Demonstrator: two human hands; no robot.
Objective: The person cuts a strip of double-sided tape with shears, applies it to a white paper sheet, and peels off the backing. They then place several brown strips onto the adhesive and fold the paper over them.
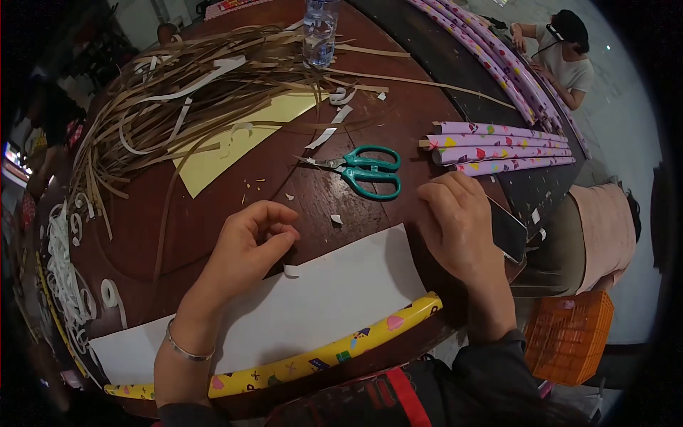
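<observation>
My left hand, with a bracelet on its wrist, is over the back edge of a white sheet. Its fingers curl toward the thumb; whatever they hold, if anything, is too small to name. To the right, my right hand is closed, its fingers bent down and their tips mostly hidden. A small white curl lies at the sheet's back edge by my left thumb. The sheet's near side meets a yellow patterned roll. Between and beyond my hands lie teal-handled scissors, their blades pointing left.
Brown strips pile over yellow paper at the back left, beside a clear cup. White strips lie left. Pink patterned rolls and a phone are right, near an orange basket and people.
</observation>
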